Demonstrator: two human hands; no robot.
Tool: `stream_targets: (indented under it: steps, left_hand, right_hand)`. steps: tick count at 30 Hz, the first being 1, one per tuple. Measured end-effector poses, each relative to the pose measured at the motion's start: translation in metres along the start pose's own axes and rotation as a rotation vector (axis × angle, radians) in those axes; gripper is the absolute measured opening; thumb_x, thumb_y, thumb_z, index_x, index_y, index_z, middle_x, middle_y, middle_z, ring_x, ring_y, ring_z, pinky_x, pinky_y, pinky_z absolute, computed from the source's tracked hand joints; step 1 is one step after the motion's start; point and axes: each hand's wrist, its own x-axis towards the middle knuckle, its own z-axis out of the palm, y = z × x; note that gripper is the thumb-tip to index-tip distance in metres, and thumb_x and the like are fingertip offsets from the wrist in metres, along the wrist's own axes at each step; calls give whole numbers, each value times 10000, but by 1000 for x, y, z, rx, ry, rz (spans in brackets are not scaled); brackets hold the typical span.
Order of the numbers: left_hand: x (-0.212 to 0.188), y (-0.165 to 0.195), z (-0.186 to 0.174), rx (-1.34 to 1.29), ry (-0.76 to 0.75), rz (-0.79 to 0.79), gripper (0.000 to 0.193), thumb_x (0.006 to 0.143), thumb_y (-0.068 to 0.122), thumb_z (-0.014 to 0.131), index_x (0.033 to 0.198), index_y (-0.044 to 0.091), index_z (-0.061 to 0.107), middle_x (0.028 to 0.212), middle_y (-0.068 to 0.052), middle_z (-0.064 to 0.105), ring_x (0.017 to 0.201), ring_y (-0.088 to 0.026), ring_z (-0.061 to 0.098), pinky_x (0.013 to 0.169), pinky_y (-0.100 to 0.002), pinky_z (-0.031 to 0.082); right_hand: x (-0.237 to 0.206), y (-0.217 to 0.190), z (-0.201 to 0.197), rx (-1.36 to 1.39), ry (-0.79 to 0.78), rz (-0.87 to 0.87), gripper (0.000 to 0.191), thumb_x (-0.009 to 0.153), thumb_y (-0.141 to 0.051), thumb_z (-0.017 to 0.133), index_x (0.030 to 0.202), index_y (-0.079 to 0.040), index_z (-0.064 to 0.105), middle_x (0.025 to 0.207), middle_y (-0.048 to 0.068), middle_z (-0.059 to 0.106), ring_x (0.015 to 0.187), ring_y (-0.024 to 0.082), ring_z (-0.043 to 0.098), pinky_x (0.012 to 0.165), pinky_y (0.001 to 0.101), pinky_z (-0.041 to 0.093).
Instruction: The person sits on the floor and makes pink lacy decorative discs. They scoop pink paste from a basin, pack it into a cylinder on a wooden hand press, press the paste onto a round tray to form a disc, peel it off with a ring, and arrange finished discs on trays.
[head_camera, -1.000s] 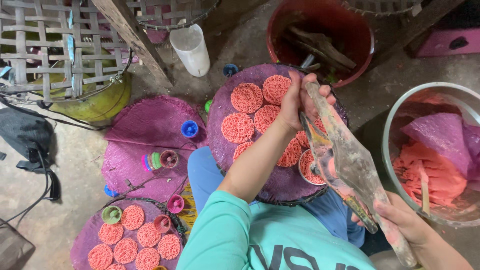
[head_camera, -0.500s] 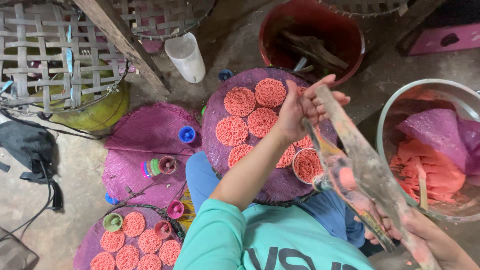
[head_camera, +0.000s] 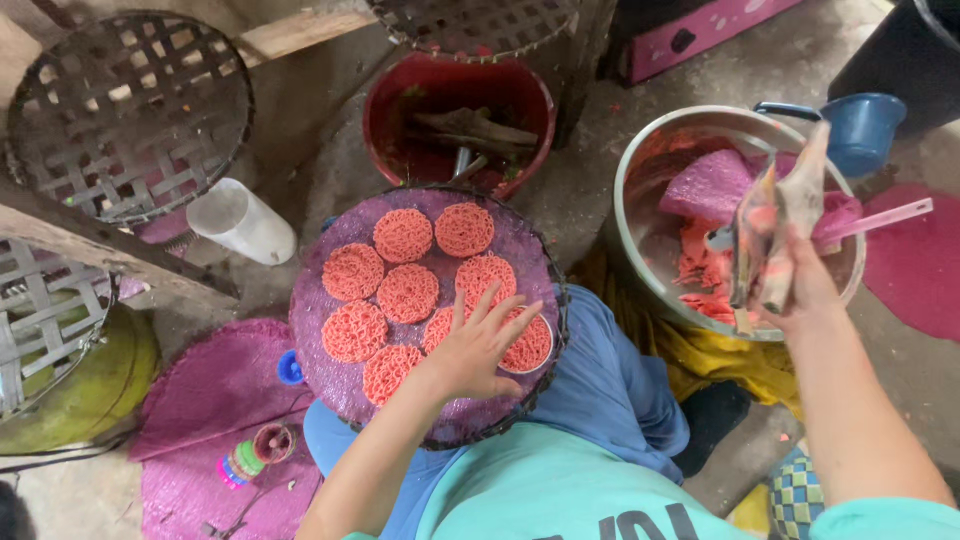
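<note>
Concrete floor (head_camera: 590, 190): left hand (head_camera: 480, 345) has dropped, fingers spread, onto the tray (head_camera: 330, 375) at 6 o'clock; right hand (head_camera: 795, 275) now grips the piping bag (head_camera: 775, 225) over the metal bowl (head_camera: 640, 170) at 3 o'clock, piping paused

Eight pink noodle discs (head_camera: 403, 236), one purple tray (head_camera: 520, 245), one steel bowl (head_camera: 640, 170).

The tray (head_camera: 520, 250) is almost full of noodle discs (head_camera: 403, 236); free room is only at its rim. The red bucket (head_camera: 395, 110) blocks behind, the steel bowl (head_camera: 640, 180) right, the white cup (head_camera: 240, 222) left, perhaps touching nothing.
</note>
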Motion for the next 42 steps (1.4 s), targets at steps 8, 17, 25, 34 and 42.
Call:
stream_targets:
  steps: [8, 17, 25, 34, 42]
  left_hand:
    - [10, 7, -4, 45, -82, -36, 1280, 617, 394, 926, 1611, 234, 136, 1583, -89, 319, 1541, -414, 105, 1187, -731, 18]
    - [23, 9, -1, 39, -93, -67, 1251, 632, 401, 918, 1602, 230, 146, 1575, -92, 320, 1538, -403, 109, 1193, -713, 12]
    - [27, 5, 3, 51, -61, -47, 1244, 617, 396, 907, 1596, 202, 164, 1535, -101, 376, 1522, -398, 155, 1171, -720, 32]
    - [23, 7, -6, 4, 70, 22, 1188, 630, 445, 891, 1579, 142, 244, 1456, -126, 464, 1480, -374, 296, 1190, -714, 46]
    - [22, 8, -11, 49, 175, 17, 1184, 690, 614, 834, 1574, 77, 258, 1521, -129, 428, 1506, -374, 269, 1189, -731, 7]
  right_hand:
    - [30, 18, -5, 34, 107, 58, 640, 1020, -673, 624, 1388, -151, 586, 1119, 96, 665, 893, 338, 669, 723, 548, 574]
    - [35, 3, -41, -13, 131, 131, 504, 1004, -609, 572, 1325, -223, 621, 1090, 80, 686, 889, 347, 666, 704, 514, 556]
    - [38, -11, -78, -46, 120, 249, 535, 1012, -631, 493, 1255, -179, 645, 1021, 90, 723, 865, 280, 698, 702, 477, 568]
    - [41, 8, -60, -93, 116, 105, 514, 1020, -603, 543, 1329, -202, 631, 1078, 38, 713, 924, 241, 669, 759, 463, 532]
    - [41, -45, -84, -51, 164, 247, 631, 1010, -700, 535, 1145, -87, 607, 1030, 152, 688, 991, 322, 650, 871, 486, 529]
